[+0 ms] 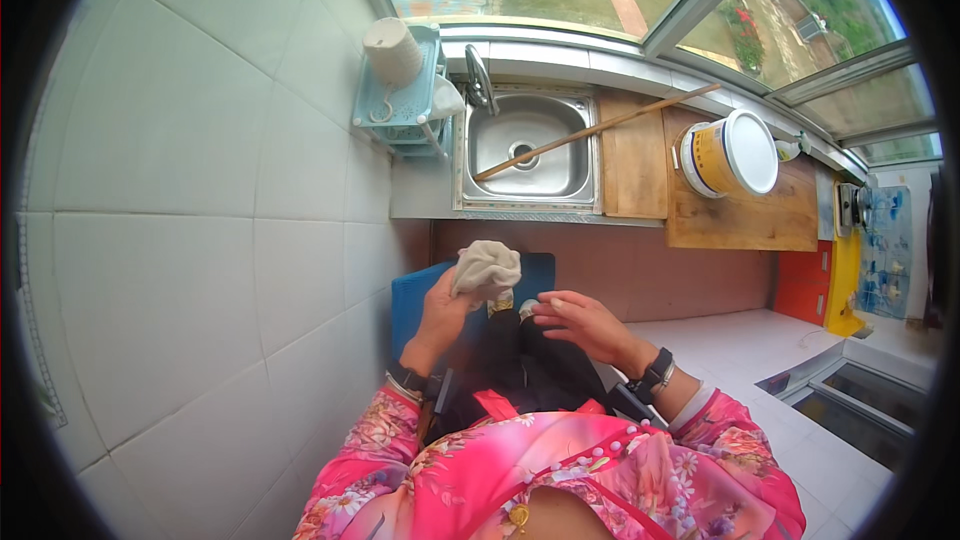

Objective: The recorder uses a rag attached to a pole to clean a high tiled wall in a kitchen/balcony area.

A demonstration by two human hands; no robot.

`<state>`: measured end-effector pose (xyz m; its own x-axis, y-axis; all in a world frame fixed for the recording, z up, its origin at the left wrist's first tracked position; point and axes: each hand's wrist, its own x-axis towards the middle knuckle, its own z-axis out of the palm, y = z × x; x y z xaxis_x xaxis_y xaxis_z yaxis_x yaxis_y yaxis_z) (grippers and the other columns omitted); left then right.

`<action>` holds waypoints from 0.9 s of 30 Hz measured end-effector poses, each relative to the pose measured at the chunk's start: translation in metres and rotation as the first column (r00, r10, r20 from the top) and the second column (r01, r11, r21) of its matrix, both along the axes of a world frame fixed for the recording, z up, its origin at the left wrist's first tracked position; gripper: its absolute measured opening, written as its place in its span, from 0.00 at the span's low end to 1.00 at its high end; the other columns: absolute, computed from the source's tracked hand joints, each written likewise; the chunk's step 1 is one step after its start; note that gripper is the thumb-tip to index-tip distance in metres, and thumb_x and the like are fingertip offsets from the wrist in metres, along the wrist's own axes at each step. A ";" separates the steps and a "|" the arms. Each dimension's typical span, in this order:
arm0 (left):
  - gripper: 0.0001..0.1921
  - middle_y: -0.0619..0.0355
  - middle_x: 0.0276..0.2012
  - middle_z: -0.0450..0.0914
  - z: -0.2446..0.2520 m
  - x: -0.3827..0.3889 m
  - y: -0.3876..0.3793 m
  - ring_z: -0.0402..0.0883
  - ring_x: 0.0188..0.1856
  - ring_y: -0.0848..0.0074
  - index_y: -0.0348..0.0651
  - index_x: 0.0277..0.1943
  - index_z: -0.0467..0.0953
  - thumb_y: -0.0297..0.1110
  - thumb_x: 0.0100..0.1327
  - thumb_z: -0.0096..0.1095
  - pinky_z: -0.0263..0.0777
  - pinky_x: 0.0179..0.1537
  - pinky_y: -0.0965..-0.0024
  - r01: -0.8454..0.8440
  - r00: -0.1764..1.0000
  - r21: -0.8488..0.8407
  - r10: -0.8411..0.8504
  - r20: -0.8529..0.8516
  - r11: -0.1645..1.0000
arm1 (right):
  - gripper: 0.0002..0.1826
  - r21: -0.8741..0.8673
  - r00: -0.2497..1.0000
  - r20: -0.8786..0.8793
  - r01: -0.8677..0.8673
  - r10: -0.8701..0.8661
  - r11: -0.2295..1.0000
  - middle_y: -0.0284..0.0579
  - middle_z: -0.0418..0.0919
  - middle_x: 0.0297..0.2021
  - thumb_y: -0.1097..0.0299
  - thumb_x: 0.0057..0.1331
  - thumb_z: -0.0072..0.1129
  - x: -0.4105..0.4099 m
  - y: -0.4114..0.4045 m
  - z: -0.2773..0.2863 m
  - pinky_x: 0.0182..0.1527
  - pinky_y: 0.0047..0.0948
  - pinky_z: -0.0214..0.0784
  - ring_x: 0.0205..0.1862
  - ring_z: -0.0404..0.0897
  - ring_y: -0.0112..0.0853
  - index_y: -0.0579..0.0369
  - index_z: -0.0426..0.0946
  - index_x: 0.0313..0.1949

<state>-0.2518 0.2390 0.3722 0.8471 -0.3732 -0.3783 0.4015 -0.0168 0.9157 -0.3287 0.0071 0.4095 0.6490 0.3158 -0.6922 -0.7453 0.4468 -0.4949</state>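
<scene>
A crumpled off-white cloth [489,268] is bunched up in my left hand [441,315], in front of my body and below the counter's front edge. My right hand [589,324] is apart from the cloth, to its right, with nothing in it and its fingers spread a little. Beyond both hands lies a stainless steel sink [555,116] with a chrome faucet [480,79]. A long wooden stick [600,127] rests slantwise over the sink, one end down in the basin and the other toward the window sill.
A light-blue plastic rack [409,86] stands left of the sink, bearing a white woven-textured container [392,52]. Wooden boards [634,187] lie right of the sink under a white lidded bucket [724,154]. Tiled wall [165,300] rises close on my left. A blue object [409,300] is below.
</scene>
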 end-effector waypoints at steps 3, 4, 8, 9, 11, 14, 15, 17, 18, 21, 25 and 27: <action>0.15 0.62 0.36 0.78 -0.001 0.007 0.030 0.76 0.37 0.83 0.39 0.52 0.71 0.26 0.62 0.53 0.71 0.38 0.77 0.001 1.000 0.116 0.002 -0.026 0.993 | 0.23 -0.265 0.968 -0.067 -0.250 0.241 0.931 0.43 0.72 0.49 0.60 0.65 0.53 -0.037 -0.044 0.009 0.52 0.32 0.67 0.49 0.72 0.29 0.57 0.65 0.56; 0.15 0.62 0.36 0.78 -0.004 0.008 0.041 0.76 0.37 0.83 0.39 0.52 0.71 0.26 0.62 0.53 0.71 0.38 0.77 0.013 1.000 0.106 -0.010 -0.029 0.994 | 0.22 -0.322 0.943 -0.067 -0.331 0.327 0.887 0.43 0.73 0.48 0.61 0.64 0.55 -0.047 -0.060 0.017 0.49 0.31 0.69 0.48 0.73 0.29 0.58 0.67 0.54; 0.17 0.51 0.39 0.81 -0.029 -0.010 0.083 0.80 0.40 0.69 0.36 0.49 0.73 0.35 0.59 0.56 0.71 0.43 0.69 0.128 0.984 0.469 -0.172 0.051 0.874 | 0.24 -0.339 0.754 -0.368 -0.653 0.543 0.677 0.44 0.75 0.42 0.59 0.62 0.57 -0.081 -0.132 0.047 0.44 0.30 0.73 0.45 0.75 0.29 0.63 0.69 0.52; 0.18 0.48 0.40 0.80 -0.045 -0.018 0.098 0.79 0.42 0.65 0.36 0.49 0.73 0.36 0.58 0.56 0.70 0.45 0.67 0.238 0.963 0.520 -0.270 -0.015 0.820 | 0.26 -0.319 0.716 -0.439 -0.689 0.543 0.651 0.45 0.75 0.42 0.58 0.61 0.58 -0.084 -0.149 0.059 0.43 0.31 0.73 0.45 0.76 0.30 0.64 0.68 0.52; 0.19 0.45 0.41 0.80 -0.050 -0.030 0.110 0.78 0.45 0.57 0.37 0.47 0.75 0.39 0.56 0.55 0.70 0.47 0.63 0.446 0.888 0.520 -0.432 -0.158 0.728 | 0.27 -0.321 0.665 -0.553 -0.726 0.502 0.608 0.45 0.76 0.42 0.57 0.60 0.60 -0.092 -0.188 0.064 0.40 0.32 0.75 0.43 0.77 0.31 0.64 0.68 0.52; 0.17 0.44 0.40 0.80 -0.099 -0.076 0.179 0.78 0.45 0.54 0.41 0.43 0.78 0.38 0.51 0.56 0.71 0.47 0.60 0.677 0.733 0.534 -0.528 -0.428 0.507 | 0.29 -0.508 0.645 -0.610 -0.764 0.460 0.398 0.48 0.77 0.37 0.55 0.57 0.62 -0.076 -0.251 0.063 0.29 0.31 0.78 0.38 0.79 0.33 0.63 0.68 0.51; 0.18 0.43 0.39 0.80 -0.110 -0.089 0.192 0.78 0.45 0.53 0.40 0.43 0.78 0.39 0.50 0.58 0.71 0.46 0.59 0.766 0.640 0.543 -0.496 -0.587 0.345 | 0.27 -0.551 0.551 -0.676 -0.819 0.489 0.160 0.51 0.78 0.34 0.55 0.56 0.62 -0.061 -0.267 0.058 0.27 0.32 0.77 0.34 0.80 0.34 0.63 0.71 0.48; 0.18 0.43 0.38 0.80 -0.091 -0.099 0.203 0.78 0.44 0.52 0.40 0.42 0.78 0.40 0.49 0.59 0.72 0.45 0.58 0.768 0.501 0.638 -0.674 -0.543 0.057 | 0.25 -0.672 0.545 -0.684 -0.729 0.485 -0.130 0.55 0.78 0.41 0.52 0.56 0.59 -0.039 -0.294 0.054 0.40 0.41 0.74 0.42 0.78 0.46 0.61 0.76 0.44; 0.18 0.43 0.38 0.80 -0.088 -0.103 0.204 0.78 0.44 0.53 0.40 0.42 0.78 0.39 0.49 0.58 0.72 0.45 0.58 0.771 0.533 0.629 -0.640 -0.553 0.099 | 0.24 -0.698 0.597 -0.679 -0.705 0.427 -0.124 0.56 0.78 0.43 0.53 0.55 0.59 -0.023 -0.297 0.061 0.46 0.42 0.69 0.45 0.77 0.48 0.60 0.77 0.43; 0.18 0.43 0.39 0.80 -0.086 -0.087 0.176 0.78 0.44 0.53 0.40 0.42 0.78 0.39 0.49 0.58 0.72 0.45 0.58 0.754 0.587 0.631 -0.619 -0.522 0.183 | 0.21 -0.770 0.644 -0.633 -0.582 0.429 -0.262 0.54 0.79 0.40 0.56 0.54 0.59 0.001 -0.350 0.030 0.45 0.40 0.71 0.45 0.77 0.47 0.62 0.78 0.40; 0.18 0.44 0.40 0.79 -0.076 -0.046 0.122 0.78 0.44 0.54 0.40 0.43 0.77 0.39 0.50 0.58 0.71 0.45 0.59 0.679 0.674 0.671 -0.615 -0.409 0.298 | 0.18 -0.940 0.893 -0.338 -0.337 0.297 -0.056 0.57 0.79 0.40 0.61 0.54 0.52 0.077 -0.325 0.057 0.44 0.39 0.71 0.43 0.78 0.48 0.61 0.78 0.39; 0.18 0.44 0.40 0.79 -0.072 -0.028 0.093 0.78 0.44 0.54 0.40 0.44 0.77 0.38 0.50 0.57 0.71 0.45 0.59 0.646 0.701 0.678 -0.623 -0.346 0.351 | 0.17 -0.997 0.950 -0.045 -0.022 0.309 -0.078 0.59 0.78 0.38 0.64 0.52 0.52 0.096 -0.317 0.023 0.44 0.40 0.70 0.41 0.77 0.51 0.62 0.77 0.38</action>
